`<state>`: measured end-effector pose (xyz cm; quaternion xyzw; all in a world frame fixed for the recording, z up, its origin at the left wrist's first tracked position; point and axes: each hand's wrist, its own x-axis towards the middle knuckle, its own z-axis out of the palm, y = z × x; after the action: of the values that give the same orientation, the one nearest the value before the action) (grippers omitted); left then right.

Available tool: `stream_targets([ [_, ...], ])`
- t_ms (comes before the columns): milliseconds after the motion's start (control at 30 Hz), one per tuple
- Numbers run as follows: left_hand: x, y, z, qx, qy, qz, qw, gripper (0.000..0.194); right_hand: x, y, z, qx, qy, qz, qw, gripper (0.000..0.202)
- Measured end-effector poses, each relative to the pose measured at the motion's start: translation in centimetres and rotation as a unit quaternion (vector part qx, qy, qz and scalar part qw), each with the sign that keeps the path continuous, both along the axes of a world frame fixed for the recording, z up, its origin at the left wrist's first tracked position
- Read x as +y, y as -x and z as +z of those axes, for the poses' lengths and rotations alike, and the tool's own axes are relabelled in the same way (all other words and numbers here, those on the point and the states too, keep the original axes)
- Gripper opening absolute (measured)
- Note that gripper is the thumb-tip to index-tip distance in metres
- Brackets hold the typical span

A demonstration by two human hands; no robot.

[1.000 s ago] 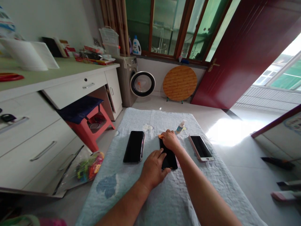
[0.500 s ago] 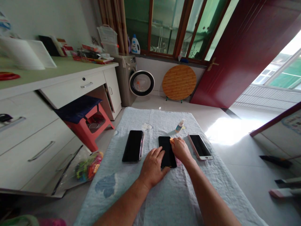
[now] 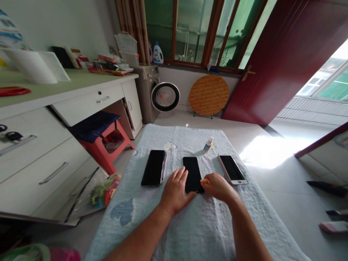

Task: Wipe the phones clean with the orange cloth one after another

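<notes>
One black smartphone (image 3: 192, 173), lying flat on a pale blue quilted cloth (image 3: 187, 232), just right of the frame's centre and below mid-height. Face up: dark, glossy glass, screen unlit, corners rounded, a faint light glint at the lower edge. Long axis: running from the upper part of the frame towards me, top end leaning slightly left, lower end slightly right; the short lower edge faces the bottom of the frame.

My left hand (image 3: 175, 192): at the phone's left side, fingers nearly together on its long edge, thumb held apart and stretched along the lower edge. My right hand (image 3: 217, 186): fingers clamped on a small orange cloth (image 3: 204, 182) (mostly hidden in my grip), which touches the phone's right edge near the bottom corner.

Also listed: a dark-screened phone (image 3: 153, 168), left of centre; a white-framed phone (image 3: 232, 169), right of centre, slanting down to the right; a small spray bottle (image 3: 207, 145), upright, above and right of the black smartphone.
</notes>
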<state>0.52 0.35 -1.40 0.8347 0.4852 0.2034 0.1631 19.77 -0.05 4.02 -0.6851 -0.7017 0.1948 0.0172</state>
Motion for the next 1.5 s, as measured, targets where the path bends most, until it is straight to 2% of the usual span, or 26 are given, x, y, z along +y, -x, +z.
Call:
stream_targets([
  [100,-0.1,0.0,0.1,-0.006,0.004,0.001,1.000,0.077,0.1,-0.4,0.1,0.044,0.033,-0.005,0.999,0.025],
  [333,-0.1,-0.1,0.4,-0.002,0.023,0.000,1.000,0.076,0.3,-0.9,0.1,0.109,0.051,-0.014,0.993,0.023],
  [633,0.0,-0.1,0.7,0.002,0.035,-0.002,0.999,0.074,0.1,-0.9,0.2,0.108,0.041,-0.010,0.993,0.020],
  [1033,0.1,-0.2,1.2,0.003,0.018,0.004,1.000,0.072,-0.4,-1.6,-0.7,0.120,0.045,-0.001,0.992,0.019],
  [1233,0.0,0.0,1.1,-0.009,0.015,0.009,1.000,0.069,-1.0,-2.3,-0.2,0.165,0.109,0.039,0.979,0.019],
  [1400,0.3,0.8,1.2,-0.027,0.024,-0.035,0.999,0.074,-0.9,-2.4,0.3,0.276,0.038,0.056,0.959,0.017],
  [1500,0.3,1.2,1.4,-0.041,0.029,-0.061,0.997,0.070,-0.8,-1.9,0.1,0.267,0.026,0.082,0.960,0.021],
])
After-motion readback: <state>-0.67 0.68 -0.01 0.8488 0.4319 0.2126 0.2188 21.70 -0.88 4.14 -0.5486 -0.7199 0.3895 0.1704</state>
